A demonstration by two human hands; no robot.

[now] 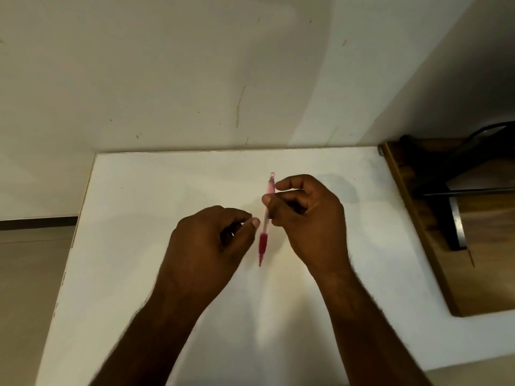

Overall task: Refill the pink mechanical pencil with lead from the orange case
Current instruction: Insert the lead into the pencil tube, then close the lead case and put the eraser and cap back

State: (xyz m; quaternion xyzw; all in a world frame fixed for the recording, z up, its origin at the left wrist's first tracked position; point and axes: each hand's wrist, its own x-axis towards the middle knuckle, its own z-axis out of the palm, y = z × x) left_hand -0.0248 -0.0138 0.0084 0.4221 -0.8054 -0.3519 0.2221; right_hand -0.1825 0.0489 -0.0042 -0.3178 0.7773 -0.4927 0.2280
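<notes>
The pink mechanical pencil (263,240) stands nearly upright over the white table (139,274), tip down, cap end up. My right hand (309,218) grips its clear barrel between thumb and fingers. My left hand (211,240) hovers just left of the pencil with its fingers curled and thumb tip pinched against the forefinger; I cannot tell whether anything thin is held there. The orange case is not in view.
A wall rises right behind the table's far edge. To the right, a brown wooden surface (434,246) with a dark metal stand (457,215) and a black cable adjoins the table. The floor shows at the left.
</notes>
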